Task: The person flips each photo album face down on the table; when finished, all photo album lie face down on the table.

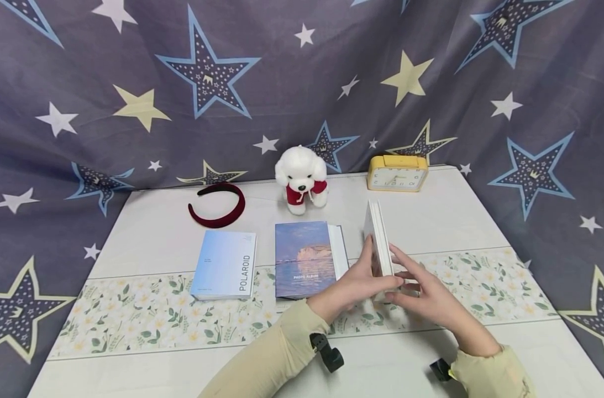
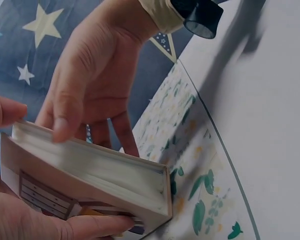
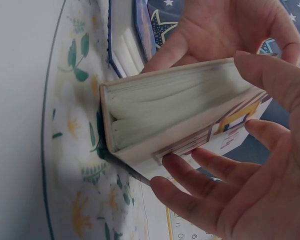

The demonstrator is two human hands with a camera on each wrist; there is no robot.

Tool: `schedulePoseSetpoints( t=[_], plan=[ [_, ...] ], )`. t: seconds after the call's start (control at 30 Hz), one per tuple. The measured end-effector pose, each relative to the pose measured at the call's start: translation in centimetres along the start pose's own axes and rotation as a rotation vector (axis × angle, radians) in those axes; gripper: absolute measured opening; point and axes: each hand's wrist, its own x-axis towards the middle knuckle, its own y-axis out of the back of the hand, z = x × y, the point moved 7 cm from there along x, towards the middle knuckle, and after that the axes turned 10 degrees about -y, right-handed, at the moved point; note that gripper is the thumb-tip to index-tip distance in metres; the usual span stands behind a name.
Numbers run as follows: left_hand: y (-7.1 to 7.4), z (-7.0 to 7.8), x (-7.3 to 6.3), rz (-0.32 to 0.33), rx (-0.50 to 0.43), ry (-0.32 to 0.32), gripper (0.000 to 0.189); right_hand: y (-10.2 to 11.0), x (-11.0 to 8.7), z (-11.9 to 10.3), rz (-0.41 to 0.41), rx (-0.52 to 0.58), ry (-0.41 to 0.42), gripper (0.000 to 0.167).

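Beige sleeves [image 1: 272,354] sit nearest; the left hand [image 1: 356,284] and right hand [image 1: 427,293] share a grip, grasping a book [image 1: 378,237] upright, right of the photo album [image 1: 302,257] — not yet laid flat, unlike that album and the POLAROID item [image 1: 224,264].

The held book [image 3: 182,110] has matt paper pages between smooth, stiff covers; the photo album [image 1: 304,260] and POLAROID book [image 1: 224,264] wear smooth printed covers. The headband [image 1: 239,209] looks like velvety cloth, the toy dog [image 1: 300,168] fluffy plush, the clock [image 1: 398,161] smooth plastic. The starry backdrop [image 1: 282,66] is matt, creased cloth, the table covering [image 1: 157,309] smooth.
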Motion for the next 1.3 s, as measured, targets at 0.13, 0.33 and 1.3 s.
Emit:
schedulePoseSetpoints(
  t=[0.13,0.33,1.3],
  plan=[
    [-0.1,0.6,0.0,0.010,0.022,-0.024,0.110,0.1,0.1,0.3,0.000,-0.037,-0.022,0.084],
    [-0.1,1.3,-0.2,0.036,0.029,-0.054,0.111,0.4,0.2,0.8,0.013,-0.049,-0.032,0.080],
    [0.9,-1.0,-0.1,-0.039,0.366,-0.071,0.100,2.5,0.3,4.1,0.033,-0.205,-0.198,0.085]
  ],
)
